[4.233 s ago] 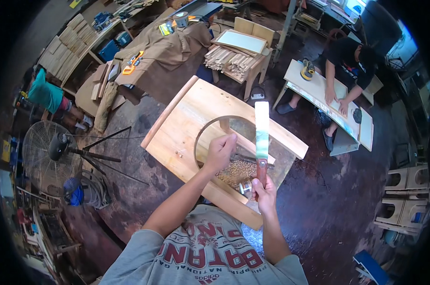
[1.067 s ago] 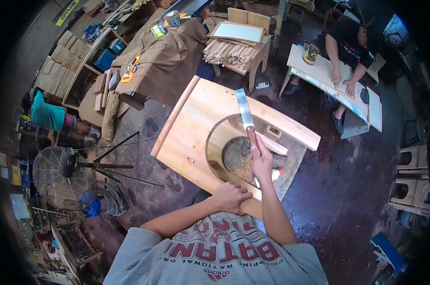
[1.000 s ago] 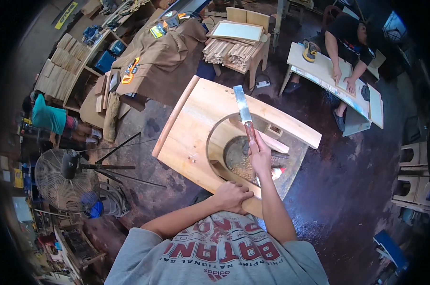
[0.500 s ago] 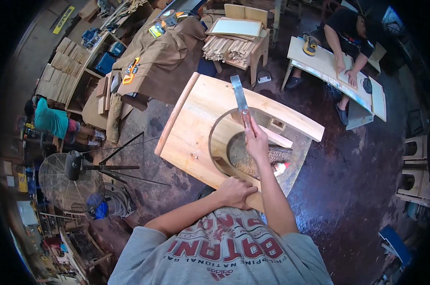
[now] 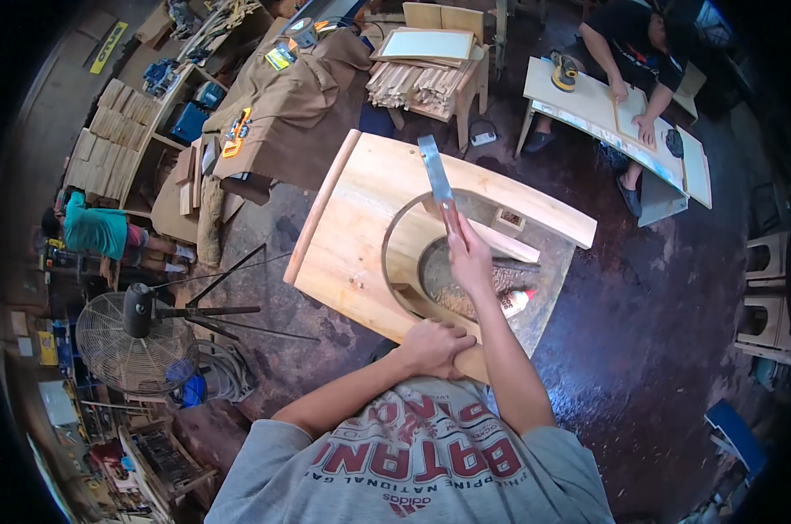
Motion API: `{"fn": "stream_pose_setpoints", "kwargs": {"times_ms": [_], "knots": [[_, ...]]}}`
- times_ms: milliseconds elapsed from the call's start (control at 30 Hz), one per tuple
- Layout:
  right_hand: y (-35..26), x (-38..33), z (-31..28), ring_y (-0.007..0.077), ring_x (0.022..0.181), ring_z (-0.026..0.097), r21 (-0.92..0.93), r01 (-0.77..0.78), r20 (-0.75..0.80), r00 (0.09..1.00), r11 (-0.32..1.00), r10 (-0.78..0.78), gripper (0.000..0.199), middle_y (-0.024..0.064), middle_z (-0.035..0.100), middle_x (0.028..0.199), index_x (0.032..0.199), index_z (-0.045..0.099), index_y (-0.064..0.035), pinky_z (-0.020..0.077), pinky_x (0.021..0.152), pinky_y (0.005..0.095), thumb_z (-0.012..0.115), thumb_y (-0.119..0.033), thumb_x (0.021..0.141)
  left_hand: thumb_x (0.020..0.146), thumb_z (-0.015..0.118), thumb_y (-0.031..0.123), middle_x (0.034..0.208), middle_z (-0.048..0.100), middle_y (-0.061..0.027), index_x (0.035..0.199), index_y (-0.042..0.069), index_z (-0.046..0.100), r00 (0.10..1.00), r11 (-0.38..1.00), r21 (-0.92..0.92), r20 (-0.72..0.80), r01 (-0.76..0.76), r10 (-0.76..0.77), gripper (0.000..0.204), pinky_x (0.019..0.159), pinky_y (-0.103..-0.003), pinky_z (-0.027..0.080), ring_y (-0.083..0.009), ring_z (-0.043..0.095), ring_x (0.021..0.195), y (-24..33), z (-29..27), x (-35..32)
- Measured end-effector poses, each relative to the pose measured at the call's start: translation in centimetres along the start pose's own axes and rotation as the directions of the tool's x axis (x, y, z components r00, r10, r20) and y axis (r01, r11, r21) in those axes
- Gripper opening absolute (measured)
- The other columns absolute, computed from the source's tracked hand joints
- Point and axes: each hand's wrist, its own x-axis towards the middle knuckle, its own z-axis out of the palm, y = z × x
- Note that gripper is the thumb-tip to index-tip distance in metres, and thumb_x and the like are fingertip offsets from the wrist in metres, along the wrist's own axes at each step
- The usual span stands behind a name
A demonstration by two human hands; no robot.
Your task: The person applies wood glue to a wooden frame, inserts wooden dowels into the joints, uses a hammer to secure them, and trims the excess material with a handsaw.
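In front of me lies a pale wooden panel (image 5: 347, 224) with a large rounded cutout open on its right side. My right hand (image 5: 471, 265) is closed round the brown wooden handle of a putty knife (image 5: 436, 173). Its flat metal blade points away from me, over the panel's far arm. My left hand (image 5: 437, 346) is closed over the panel's near arm, close to my shirt; its fingertips are partly hidden. Through the cutout a white glue bottle with a red tip (image 5: 515, 302) shows beside my right forearm, with small brown bits scattered around it.
A standing fan (image 5: 135, 336) is at the left. Beyond the panel are a cloth-covered table (image 5: 282, 131) and a stool stacked with wood strips (image 5: 423, 87). At the far right, another person works at a low table (image 5: 579, 109) bearing a yellow sander (image 5: 564, 77).
The view has shifted slightly. My right hand and the putty knife have moved a little to the left over the panel, and more of the glue bottle shows. My left hand keeps its hold.
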Motion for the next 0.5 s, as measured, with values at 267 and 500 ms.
{"fn": "stream_pose_setpoints", "kwargs": {"times_ms": [267, 500], "knots": [[0.2, -2.1, -0.7, 0.0133, 0.084, 0.065, 0.063, -0.173, 0.093, 0.982, 0.983, 0.167, 0.052, 0.0087, 0.071, 0.102, 0.157, 0.051, -0.0133, 0.0525, 0.075, 0.0305, 0.056, -0.013, 0.106, 0.062, 0.084, 0.053, 0.098, 0.07, -0.0074, 0.113, 0.012, 0.068, 1.0, 1.0, -0.006, -0.017, -0.015, 0.015, 0.067, 0.082, -0.042, 0.057, -0.03, 0.073, 0.095, -0.2, 0.4, -0.3], [-2.7, -1.0, 1.6, 0.0198, 0.111, 0.069, 0.028, -0.17, 0.061, 0.984, 0.985, 0.168, 0.051, 0.0189, 0.07, 0.133, 0.155, 0.051, -0.0078, 0.0514, 0.096, 0.0321, 0.056, -0.014, 0.104, 0.063, 0.083, 0.055, 0.102, 0.071, -0.0079, 0.116, 0.011, 0.069, 1.0, 0.999, -0.021, 0.018, 0.024, -0.024, 0.07, 0.085, -0.042, 0.057, -0.0295, 0.072, 0.098, -0.5, 0.1, -0.8]]}}
